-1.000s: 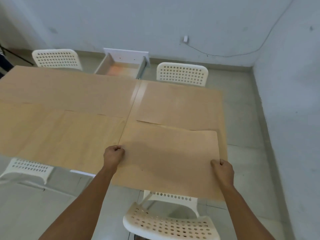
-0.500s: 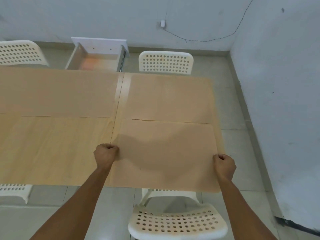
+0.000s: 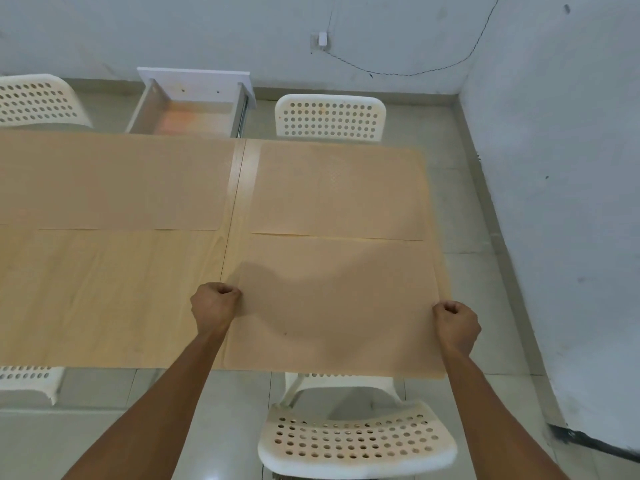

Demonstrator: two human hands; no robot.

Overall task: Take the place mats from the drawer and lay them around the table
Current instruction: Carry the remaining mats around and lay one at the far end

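A tan place mat lies flat on the near right part of the light wooden table. My left hand grips its left edge and my right hand grips its right edge, both fists closed on it. Another tan mat lies beyond it at the far right, and a third mat covers the far left. Past the table's far edge stands the open white drawer; I can make out no mats in it.
White perforated chairs stand around the table: one near me, one across, one far left, one near left. A grey wall runs close along the right. A cable hangs on the back wall.
The mat I hold has been squared up with the table's near right corner and now lies flat. The view has shifted rightward and closer.
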